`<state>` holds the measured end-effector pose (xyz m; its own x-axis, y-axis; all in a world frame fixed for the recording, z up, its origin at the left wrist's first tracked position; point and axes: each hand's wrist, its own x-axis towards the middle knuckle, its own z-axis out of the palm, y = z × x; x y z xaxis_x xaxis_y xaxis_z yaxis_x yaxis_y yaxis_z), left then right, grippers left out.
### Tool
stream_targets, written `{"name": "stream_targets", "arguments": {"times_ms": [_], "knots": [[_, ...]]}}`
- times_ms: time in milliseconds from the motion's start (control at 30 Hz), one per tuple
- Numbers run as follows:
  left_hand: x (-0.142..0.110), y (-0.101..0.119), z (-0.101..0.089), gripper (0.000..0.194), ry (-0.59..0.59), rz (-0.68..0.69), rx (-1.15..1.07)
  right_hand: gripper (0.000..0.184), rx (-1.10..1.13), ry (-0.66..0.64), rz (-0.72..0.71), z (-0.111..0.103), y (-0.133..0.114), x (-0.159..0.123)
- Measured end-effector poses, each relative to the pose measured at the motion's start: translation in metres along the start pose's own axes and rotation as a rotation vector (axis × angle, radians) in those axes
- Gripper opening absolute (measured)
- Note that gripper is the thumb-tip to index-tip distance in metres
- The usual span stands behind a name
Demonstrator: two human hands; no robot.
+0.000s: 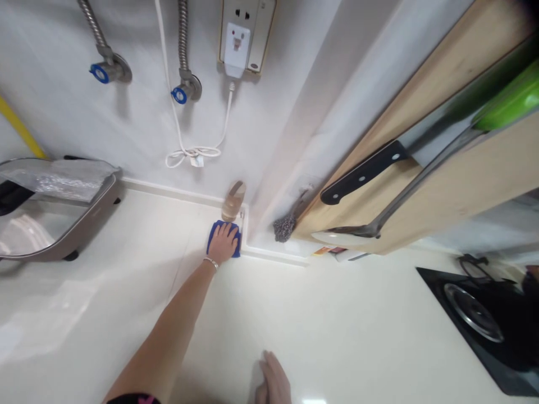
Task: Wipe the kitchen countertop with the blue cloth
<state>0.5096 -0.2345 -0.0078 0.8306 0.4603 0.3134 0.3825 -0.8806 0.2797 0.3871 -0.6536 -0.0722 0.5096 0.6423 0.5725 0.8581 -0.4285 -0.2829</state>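
My left hand [224,242] is pressed down on a folded blue cloth [211,238], its fingers spread over the top. The cloth lies on the white countertop [269,303], against the low white ledge at the wall corner. Right behind it stands a small brownish see-through object [233,202], perhaps a bottle or glass. A bracelet circles my left wrist. At the bottom edge, my right hand [274,380] is partly in view over the counter. Its forefinger is stretched out and nothing shows in it; the rest of the hand is cut off.
An electric pan [95,216] with plastic wrap stands at left. On the wall are two blue-handled valves [185,91] and a plugged-in white cord [229,115]. A black-handled knife [364,173] and wooden board [467,185] jut in at right, near a black stove [475,331].
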Motion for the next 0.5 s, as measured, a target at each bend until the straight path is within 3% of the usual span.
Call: {"name": "stream_targets", "arguments": {"times_ms": [100, 233, 500], "knots": [[-0.001, -0.001, -0.001, 0.053, -0.006, -0.005, -0.007, 0.055, -0.012, 0.03, -0.039, 0.001, 0.004, 0.0], [-0.021, 0.003, -0.007, 0.053, 0.009, -0.015, -0.005, 0.052, 0.002, 0.062, -0.074, 0.002, 0.01, 0.001], [-0.11, -0.001, -0.033, 0.052, 0.013, 0.075, 0.002, 0.04, 0.062, 0.052, -0.034, -0.002, 0.007, 0.004]]}}
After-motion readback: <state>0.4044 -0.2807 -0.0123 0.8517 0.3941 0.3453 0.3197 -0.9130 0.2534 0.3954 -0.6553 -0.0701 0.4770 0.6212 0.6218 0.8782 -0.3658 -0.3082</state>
